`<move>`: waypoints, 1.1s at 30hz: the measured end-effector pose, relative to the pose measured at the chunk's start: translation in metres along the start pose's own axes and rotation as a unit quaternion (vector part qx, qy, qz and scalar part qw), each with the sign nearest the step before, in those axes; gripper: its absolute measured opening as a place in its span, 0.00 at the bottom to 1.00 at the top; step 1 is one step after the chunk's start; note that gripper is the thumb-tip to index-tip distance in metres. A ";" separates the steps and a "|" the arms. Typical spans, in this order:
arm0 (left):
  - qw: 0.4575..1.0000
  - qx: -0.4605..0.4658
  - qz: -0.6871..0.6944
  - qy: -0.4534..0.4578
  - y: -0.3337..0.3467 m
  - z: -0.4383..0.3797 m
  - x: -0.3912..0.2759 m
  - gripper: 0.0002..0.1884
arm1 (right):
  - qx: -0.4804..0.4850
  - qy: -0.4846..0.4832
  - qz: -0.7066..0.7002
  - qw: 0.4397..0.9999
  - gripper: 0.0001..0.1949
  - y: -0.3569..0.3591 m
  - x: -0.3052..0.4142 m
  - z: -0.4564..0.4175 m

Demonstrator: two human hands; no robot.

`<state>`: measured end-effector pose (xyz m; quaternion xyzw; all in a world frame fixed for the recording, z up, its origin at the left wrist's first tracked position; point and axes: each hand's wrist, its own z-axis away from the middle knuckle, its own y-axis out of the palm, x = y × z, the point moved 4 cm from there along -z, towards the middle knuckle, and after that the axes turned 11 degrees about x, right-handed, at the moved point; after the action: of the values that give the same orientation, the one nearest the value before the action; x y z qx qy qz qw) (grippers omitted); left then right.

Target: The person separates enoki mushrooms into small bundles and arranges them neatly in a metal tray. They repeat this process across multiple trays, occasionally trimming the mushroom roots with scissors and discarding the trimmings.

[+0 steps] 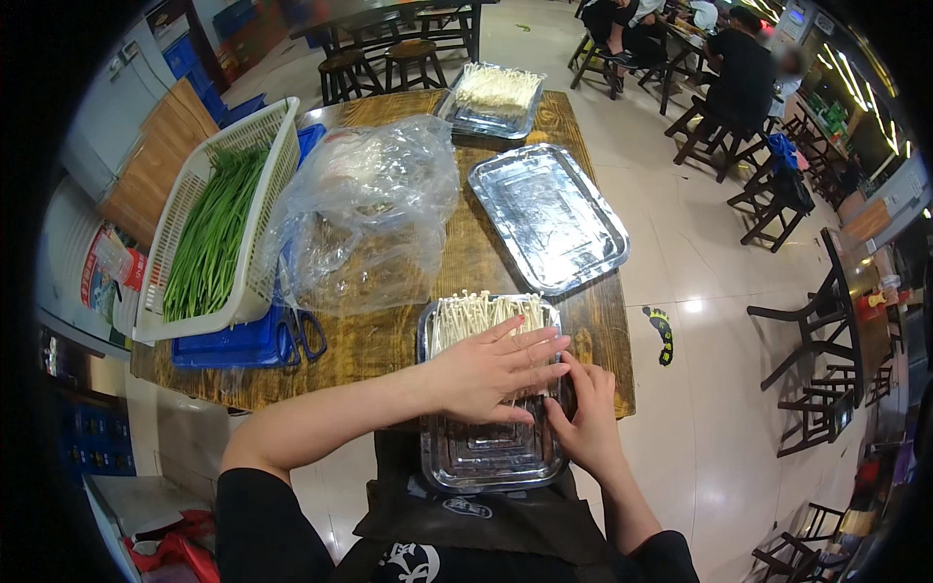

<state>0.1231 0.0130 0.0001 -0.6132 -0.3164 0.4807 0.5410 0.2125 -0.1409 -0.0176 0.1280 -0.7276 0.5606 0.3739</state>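
Note:
A foil tray [492, 477] is before me, its near part reaching past the table edge towards my apron. White enoki mushrooms [459, 321] fill its far part, caps pointing away from me. My left hand [492, 372] lies flat across the mushrooms with its fingers spread. At the tray's right rim is my right hand [589, 412], thumb and index finger apart; whether it grips the rim is hidden. An upturned or bare foil tray [550, 218] lies beyond, tilted to the right. Further back, another foil tray [466, 120] bears more enoki [499, 87].
On the wooden table [379, 335] sit a crumpled clear plastic bag [364, 211], scissors [300, 335] and a blue tray [226, 350]. A white basket [273, 211] holds long green chives or similar greens [219, 233]. Stools [412, 58] stand behind; people sit at back right.

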 end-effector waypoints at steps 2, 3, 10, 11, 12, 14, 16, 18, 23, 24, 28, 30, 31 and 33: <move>1.000 0.024 -0.015 0.002 0.015 0.002 0.008 0.36 | -0.002 0.005 -0.001 1.000 0.31 0.007 -0.004 0.000; 1.000 0.028 -0.013 -0.004 0.016 0.005 0.009 0.36 | -0.007 0.007 -0.005 1.000 0.31 0.009 -0.007 0.001; 0.999 0.016 0.006 -0.036 0.023 0.013 0.001 0.35 | -0.020 0.012 -0.008 1.000 0.29 0.014 -0.006 0.003; 0.999 0.007 0.009 -0.041 0.023 0.009 -0.001 0.35 | -0.027 0.006 -0.007 1.000 0.29 0.015 -0.005 0.001; 0.999 0.008 0.008 -0.045 0.023 0.006 -0.003 0.35 | -0.025 0.003 -0.014 1.000 0.29 0.014 -0.006 0.000; 0.999 0.010 0.005 -0.051 0.024 0.002 -0.005 0.36 | -0.020 -0.003 -0.029 0.999 0.30 0.011 -0.010 -0.002; 0.996 0.061 0.049 -0.045 0.024 0.000 -0.001 0.36 | -0.008 0.007 -0.044 0.999 0.30 0.008 -0.010 -0.001; 0.975 0.113 0.186 -0.035 0.014 -0.006 0.013 0.36 | 0.005 0.023 -0.034 0.999 0.29 0.005 -0.012 -0.001; 0.935 0.026 0.353 0.000 -0.031 0.024 0.027 0.34 | -0.005 0.093 -0.089 0.992 0.25 -0.004 -0.007 0.016; 0.940 0.030 0.338 0.008 -0.035 0.029 0.027 0.34 | 0.001 0.103 -0.100 0.990 0.25 -0.005 -0.006 0.021; 0.997 0.014 0.056 -0.057 -0.016 0.020 0.004 0.33 | 0.013 0.114 -0.049 0.992 0.22 -0.005 -0.005 0.038; 0.999 -0.002 0.033 -0.038 0.004 0.014 -0.009 0.32 | 0.019 0.142 -0.055 0.988 0.22 -0.003 -0.003 0.044; 0.999 -0.012 0.019 -0.027 0.011 0.012 -0.014 0.31 | 0.025 0.160 -0.066 0.985 0.21 -0.002 -0.002 0.045; 0.999 -0.006 0.001 -0.041 0.028 0.011 -0.014 0.30 | 0.028 0.176 -0.081 0.981 0.21 0.000 -0.004 0.050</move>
<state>0.1043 -0.0021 -0.0228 -0.5966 -0.3405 0.5045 0.5231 0.1950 -0.1879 -0.0244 0.0962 -0.6215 0.5626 0.5366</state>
